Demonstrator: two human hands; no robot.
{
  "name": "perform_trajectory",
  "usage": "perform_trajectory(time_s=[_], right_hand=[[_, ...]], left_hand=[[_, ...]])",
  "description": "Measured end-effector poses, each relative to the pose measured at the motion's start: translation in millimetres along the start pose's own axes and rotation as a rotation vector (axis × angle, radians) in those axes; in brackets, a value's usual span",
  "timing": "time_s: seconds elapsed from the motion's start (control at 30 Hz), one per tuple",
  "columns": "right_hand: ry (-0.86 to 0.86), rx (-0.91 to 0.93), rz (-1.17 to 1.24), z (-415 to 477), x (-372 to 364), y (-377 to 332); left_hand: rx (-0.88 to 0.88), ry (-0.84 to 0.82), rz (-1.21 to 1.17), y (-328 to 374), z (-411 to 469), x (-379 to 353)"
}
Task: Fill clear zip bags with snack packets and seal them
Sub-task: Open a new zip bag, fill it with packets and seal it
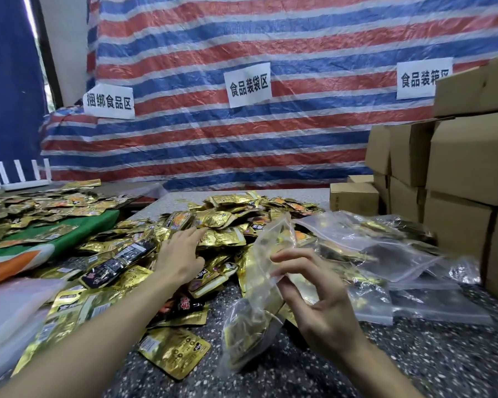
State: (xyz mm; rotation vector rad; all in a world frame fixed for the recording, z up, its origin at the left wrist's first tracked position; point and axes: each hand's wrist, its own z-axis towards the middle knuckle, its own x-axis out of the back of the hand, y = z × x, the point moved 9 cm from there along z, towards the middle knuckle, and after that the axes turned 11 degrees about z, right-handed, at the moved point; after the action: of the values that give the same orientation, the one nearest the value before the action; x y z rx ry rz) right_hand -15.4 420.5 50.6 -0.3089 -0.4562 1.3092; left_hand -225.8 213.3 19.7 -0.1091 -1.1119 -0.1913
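There are two hands, a left hand (181, 259) and a right hand (319, 300). Three white paper signs (249, 84) hang on one striped tarp (299, 38). The gold snack packets (222, 219) are too many to count. One clear zip bag (270, 254) is in the right hand, and more clear bags (385, 248) lie in a jumbled heap. One white router (23, 183) has five antennas (18, 169). There are at least eight cardboard boxes (466, 159).

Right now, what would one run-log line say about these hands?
left hand: on packet pile | right hand: fingers pinch bag | bag: few packets inside
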Motion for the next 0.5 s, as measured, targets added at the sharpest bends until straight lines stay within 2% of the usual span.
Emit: perform_trajectory(time_s=[0.17,0.3,0.4,0.5], right_hand=[[-0.008,-0.005,0.013,1,-1,2],[0.003,0.005,0.004,1,0,1],[0.014,0.008,-0.020,0,2,1],[0.014,0.031,-0.021,1,2,-1]], left_hand=[[0.039,0.055,0.092,7,10,3],[0.039,0.070,0.048,10,5,11],[0.043,0.162,-0.104,8,-3,32],[0.106,0.155,-0.375,0,-12,50]])
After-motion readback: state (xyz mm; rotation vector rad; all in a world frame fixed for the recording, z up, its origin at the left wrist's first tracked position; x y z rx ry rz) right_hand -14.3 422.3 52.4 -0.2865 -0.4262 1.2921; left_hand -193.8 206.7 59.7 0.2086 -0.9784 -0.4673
